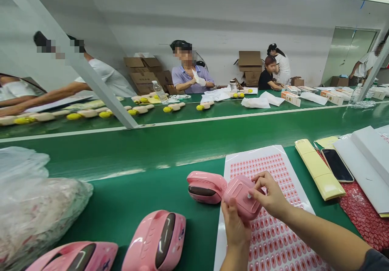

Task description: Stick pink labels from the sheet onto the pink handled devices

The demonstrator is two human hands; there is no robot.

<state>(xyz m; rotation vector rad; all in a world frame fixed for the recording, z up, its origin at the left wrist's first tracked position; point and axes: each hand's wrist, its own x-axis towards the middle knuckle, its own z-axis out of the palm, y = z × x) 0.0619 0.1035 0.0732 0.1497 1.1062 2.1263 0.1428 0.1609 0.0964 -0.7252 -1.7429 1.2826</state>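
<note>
Black smartphone (337,165), clear plastic bag (33,206), yellow strip (319,169), green conveyor belt (136,192), stacked cardboard boxes (142,74)

Factory workshop, green conveyor line (127,198)

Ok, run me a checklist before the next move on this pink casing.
1. Pink casing secure: ok. The left hand supports it from below and the right hand holds it from above.
2. White spot on its face: cannot tell whether it is a label or part of the casing.
3. Sheet of pink labels lying flat on the green conveyor belt: ok.
4. Second pink casing clear of the held one: not ok, the two nearly touch.
5. Phone away from the hands: ok, it lies off to the right, beyond the yellow strip.
</note>
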